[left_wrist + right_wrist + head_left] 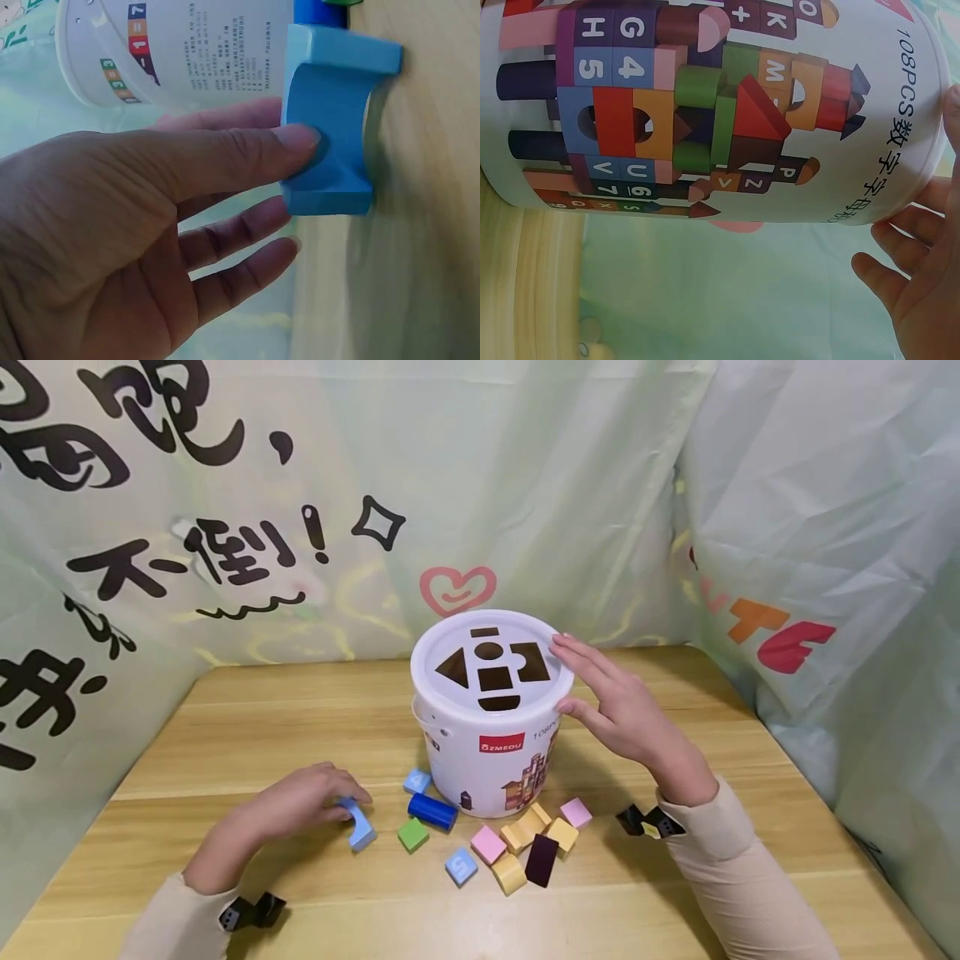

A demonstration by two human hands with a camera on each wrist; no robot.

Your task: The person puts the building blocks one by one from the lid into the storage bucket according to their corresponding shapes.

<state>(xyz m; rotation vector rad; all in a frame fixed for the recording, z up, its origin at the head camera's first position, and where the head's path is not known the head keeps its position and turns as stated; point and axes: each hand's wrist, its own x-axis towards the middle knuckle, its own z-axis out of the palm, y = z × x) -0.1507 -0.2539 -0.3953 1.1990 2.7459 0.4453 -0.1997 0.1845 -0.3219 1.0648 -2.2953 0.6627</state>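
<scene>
My left hand (300, 806) pinches a light blue arch block (330, 120) between thumb and fingers, at the table's left front. The arch stands on its side, close to the tabletop; whether it touches the wood I cannot tell. My right hand (626, 710) rests against the right rim of a white bucket (457, 760), its fingers extended along the edge of the lid (431, 647). Cut into that lid are several shaped holes, among them a triangle, a circle and a square. The right wrist view shows the right fingertips (866, 262) by the rim and the printed bucket side.
Several loose blocks lie before the bucket: a dark blue cylinder (432, 812), a green block (412, 835), a blue block marked 5 (461, 866), a pink block (488, 844), a dark block (542, 860) and a yellow arch (510, 874). Printed cloth (562, 485) hangs behind the wooden table (300, 710).
</scene>
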